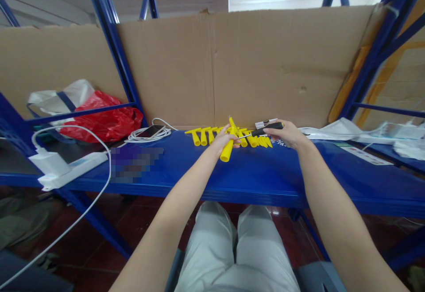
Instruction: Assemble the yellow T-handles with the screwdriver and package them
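My left hand (223, 140) is closed around a yellow plastic part with a hollow tube end (226, 151), lifted above the blue shelf top. In my right hand (288, 133) is a screwdriver (265, 130) with a black handle, held almost level. Its metal shaft points left and its tip meets the side of the yellow part; the exact contact spot is too small to make out. Behind my hands lies a row of similar yellow parts (196, 138), with smaller yellow pieces (264, 142) at the right end. Tiny silvery bits, perhaps screws (281, 143), lie beneath my right hand.
Cardboard (265, 61) walls off the back between blue uprights. To the left are a phone (153, 131), a coiled white cable (136, 137), a red plastic bag (102, 114) and a power strip (78, 169). White plastic bags (338, 128) and a printed sheet (367, 154) lie right.
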Available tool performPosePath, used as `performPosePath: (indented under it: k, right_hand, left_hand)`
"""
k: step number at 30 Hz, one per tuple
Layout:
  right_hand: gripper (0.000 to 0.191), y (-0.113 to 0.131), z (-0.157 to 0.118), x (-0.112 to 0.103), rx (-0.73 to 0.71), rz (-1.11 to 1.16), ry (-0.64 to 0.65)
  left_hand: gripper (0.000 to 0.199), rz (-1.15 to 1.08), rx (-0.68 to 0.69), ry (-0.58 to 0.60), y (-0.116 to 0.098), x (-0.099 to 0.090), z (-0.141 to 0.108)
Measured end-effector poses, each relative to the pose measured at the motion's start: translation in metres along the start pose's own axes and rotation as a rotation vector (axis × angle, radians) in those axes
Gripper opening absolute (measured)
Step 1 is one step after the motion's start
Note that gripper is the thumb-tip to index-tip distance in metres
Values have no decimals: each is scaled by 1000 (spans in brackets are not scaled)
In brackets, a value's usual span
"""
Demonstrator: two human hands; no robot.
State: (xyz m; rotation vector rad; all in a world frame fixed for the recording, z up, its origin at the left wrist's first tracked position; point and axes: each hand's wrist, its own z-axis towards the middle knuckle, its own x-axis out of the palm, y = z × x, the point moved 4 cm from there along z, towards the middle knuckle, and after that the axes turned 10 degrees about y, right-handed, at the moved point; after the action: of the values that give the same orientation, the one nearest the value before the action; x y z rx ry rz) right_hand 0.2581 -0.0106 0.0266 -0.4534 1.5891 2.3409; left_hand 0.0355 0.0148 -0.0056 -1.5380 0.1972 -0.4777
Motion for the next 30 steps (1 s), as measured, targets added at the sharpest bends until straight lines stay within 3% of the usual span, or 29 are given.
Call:
performPosePath:
  k: [11,23,30]
  right_hand:
    - [48,10,0,-11,-149,116,-342]
    - [35,29,5,-32,-97,125,-445]
    - [35,-7,-14,-46,-33,319,-574]
  left_hand:
    - [97,12,-2,-13,0,0,0]
    - [93,30,8,-46,-3,5,-5]
    - [91,41,-3,-29,-2,4,-4]
